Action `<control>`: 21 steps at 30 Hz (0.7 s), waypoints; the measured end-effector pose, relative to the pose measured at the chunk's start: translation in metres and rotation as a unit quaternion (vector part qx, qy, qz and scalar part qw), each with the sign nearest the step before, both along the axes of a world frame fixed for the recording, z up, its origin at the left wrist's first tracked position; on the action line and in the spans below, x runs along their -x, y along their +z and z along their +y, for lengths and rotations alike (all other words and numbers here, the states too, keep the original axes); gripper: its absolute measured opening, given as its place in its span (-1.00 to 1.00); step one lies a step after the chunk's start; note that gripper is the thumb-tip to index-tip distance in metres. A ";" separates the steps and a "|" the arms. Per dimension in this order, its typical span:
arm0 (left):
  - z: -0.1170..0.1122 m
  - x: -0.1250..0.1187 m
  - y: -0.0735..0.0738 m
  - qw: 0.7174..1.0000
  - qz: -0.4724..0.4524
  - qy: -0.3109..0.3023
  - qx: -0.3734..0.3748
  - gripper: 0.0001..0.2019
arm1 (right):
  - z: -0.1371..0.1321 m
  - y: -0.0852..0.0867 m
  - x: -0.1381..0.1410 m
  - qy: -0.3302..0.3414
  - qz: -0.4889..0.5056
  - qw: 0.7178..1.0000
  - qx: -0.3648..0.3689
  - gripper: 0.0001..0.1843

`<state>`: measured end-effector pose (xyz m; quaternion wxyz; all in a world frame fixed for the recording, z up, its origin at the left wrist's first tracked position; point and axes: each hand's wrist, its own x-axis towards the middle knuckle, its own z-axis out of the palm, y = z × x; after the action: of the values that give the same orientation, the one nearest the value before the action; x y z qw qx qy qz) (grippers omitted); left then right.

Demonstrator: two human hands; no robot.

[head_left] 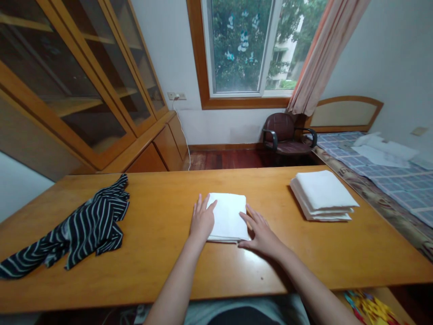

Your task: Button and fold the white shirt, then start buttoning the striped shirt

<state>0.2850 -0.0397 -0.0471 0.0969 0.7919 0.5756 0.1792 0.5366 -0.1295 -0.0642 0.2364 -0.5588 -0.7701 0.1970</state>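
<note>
A white cloth [228, 218], folded into a neat square, lies flat on the wooden table [158, 253] in front of me. Along its left edge rests my left hand [203, 219], fingers stretched out and thumb lying on top of the cloth. My right hand [260, 230] is at the right edge and near corner, its fingers spread and touching the side. Neither hand grips the cloth. Farther right on the table sits a stack of folded white cloths [323, 192]. A crumpled black-and-white striped garment [91, 221] is spread out at the left.
Beyond the table stand a dark office chair [286, 133] and a bed [382, 158] with papers on it. A glass-door cabinet [125, 67] lines the left wall. Something colourful [368, 307] lies below the table's near right edge.
</note>
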 end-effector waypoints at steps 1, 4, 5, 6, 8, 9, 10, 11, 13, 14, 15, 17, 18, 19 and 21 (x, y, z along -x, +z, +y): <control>-0.001 0.004 -0.001 1.000 -0.009 -0.009 -0.010 -0.51 | 0.003 -0.002 -0.002 -0.009 0.011 1.000 -0.005 0.01; -0.007 0.015 -0.001 0.997 -0.036 -0.040 -0.053 -0.68 | 0.015 -0.009 -0.008 -0.066 0.053 0.995 -0.045 -0.22; -0.010 0.018 -0.001 0.995 -0.043 -0.051 -0.070 -0.72 | 0.020 -0.012 -0.010 -0.104 0.067 0.990 -0.066 -0.31; -0.013 0.020 0.001 0.993 -0.047 -0.062 -0.084 -0.75 | 0.025 -0.013 -0.012 -0.148 0.082 0.982 -0.086 -0.39; -0.022 0.023 0.004 0.991 -0.048 -0.086 -0.094 -0.76 | 0.033 -0.015 -0.015 -0.232 0.114 0.960 -0.110 -0.57; -0.027 0.024 0.006 0.990 -0.046 -0.099 -0.088 -0.74 | 0.036 -0.014 -0.015 -0.261 0.130 0.950 -0.112 -0.64; -0.031 0.025 0.008 0.990 -0.045 -0.111 -0.078 -0.73 | 0.037 -0.013 -0.015 -0.280 0.144 0.943 -0.109 -0.69; -0.036 0.025 0.009 0.989 -0.045 -0.121 -0.067 -0.73 | 0.037 -0.011 -0.014 -0.287 0.155 0.940 -0.100 -0.72; -0.044 0.025 0.011 0.989 -0.055 -0.131 -0.050 -0.75 | 0.035 -0.007 -0.012 -0.270 0.169 0.946 -0.066 -0.73; -0.048 0.024 0.012 0.988 -0.064 -0.133 -0.044 -0.75 | 0.033 -0.004 -0.010 -0.251 0.170 0.952 -0.044 -0.72; -0.052 0.023 0.012 0.988 -0.074 -0.133 -0.038 -0.76 | 0.031 -0.002 -0.009 -0.231 0.172 0.957 -0.021 -0.69; -0.061 0.020 0.015 0.985 -0.100 -0.136 -0.016 -0.77 | 0.030 0.000 -0.009 -0.202 0.180 0.963 0.015 -0.63; -0.066 0.017 0.017 0.983 -0.119 -0.142 0.002 -0.77 | 0.030 0.001 -0.010 -0.193 0.185 0.963 0.024 -0.60; -0.071 0.015 0.020 0.977 -0.142 -0.153 0.029 -0.77 | 0.031 0.002 -0.011 -0.184 0.191 0.964 0.030 -0.57; -0.080 0.011 0.028 0.953 -0.197 -0.198 0.115 -0.78 | 0.035 0.002 -0.015 -0.163 0.200 0.965 0.036 -0.52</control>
<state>0.2740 -0.1201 -0.0194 0.3324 0.8223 0.3938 0.2415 0.5512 -0.0944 -0.0623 0.3939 -0.6346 -0.5978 0.2910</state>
